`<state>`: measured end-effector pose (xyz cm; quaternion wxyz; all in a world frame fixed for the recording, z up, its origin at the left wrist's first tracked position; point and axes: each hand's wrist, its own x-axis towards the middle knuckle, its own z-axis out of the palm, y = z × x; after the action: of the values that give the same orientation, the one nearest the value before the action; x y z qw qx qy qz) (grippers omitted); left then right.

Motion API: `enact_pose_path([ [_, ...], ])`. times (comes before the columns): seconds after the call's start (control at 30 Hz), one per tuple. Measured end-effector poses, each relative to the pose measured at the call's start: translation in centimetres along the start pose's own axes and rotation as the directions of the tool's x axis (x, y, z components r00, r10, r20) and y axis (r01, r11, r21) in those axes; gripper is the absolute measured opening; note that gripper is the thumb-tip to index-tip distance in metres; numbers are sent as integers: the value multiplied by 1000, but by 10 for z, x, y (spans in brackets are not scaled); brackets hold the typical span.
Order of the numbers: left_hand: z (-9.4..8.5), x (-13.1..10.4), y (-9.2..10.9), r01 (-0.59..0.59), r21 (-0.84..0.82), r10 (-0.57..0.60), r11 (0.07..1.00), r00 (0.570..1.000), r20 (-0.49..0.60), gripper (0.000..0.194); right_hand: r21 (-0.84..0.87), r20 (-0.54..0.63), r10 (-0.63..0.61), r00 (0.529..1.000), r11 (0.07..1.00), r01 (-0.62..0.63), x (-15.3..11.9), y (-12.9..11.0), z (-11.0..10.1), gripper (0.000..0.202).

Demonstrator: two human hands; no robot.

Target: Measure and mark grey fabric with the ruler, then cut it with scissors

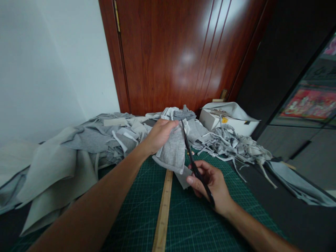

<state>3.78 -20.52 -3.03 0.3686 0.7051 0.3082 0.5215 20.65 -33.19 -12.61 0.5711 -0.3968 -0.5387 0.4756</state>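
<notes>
A piece of grey fabric (172, 150) hangs from my left hand (160, 134), whose thumb and fingers pinch its upper edge. My right hand (210, 185) is wrapped around the handles of black scissors (193, 162). Their blades point up and away, along the right edge of the fabric near my left fingertips. Whether the blades touch the cloth I cannot tell. Under the held fabric, a flat grey scrap (183, 177) rests above the cutting mat. A wooden ruler (164, 213) runs from the fabric's lower edge toward me.
The green cutting mat (204, 224) covers the table's middle. Grey fabric pieces (89, 140) pile up at the left, with pale sheets (60, 182) in front. Tangled fabric strips (236, 143) lie at the right, before a white box (231, 122). A wooden door (170, 52) stands behind.
</notes>
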Motion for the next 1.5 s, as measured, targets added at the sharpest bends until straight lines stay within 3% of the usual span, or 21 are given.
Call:
enact_pose_path([
  [0.27, -1, 2, 1, 9, 16, -10, 1000, 999, 51, 38, -55, 2, -2, 1000, 998, 2, -2, 0, 2, 48],
  [0.83, 3, -3, 5, 46, 80, -58, 996, 986, 157, 41, 5, -2, -2, 1000, 1000, 2, 0, 1, 0, 50],
  [1.5, 4, -3, 7, 25, 88, -39, 996, 986, 161, 43, -58, 3, -19, 1000, 998, 19, -3, 1, 3, 48],
])
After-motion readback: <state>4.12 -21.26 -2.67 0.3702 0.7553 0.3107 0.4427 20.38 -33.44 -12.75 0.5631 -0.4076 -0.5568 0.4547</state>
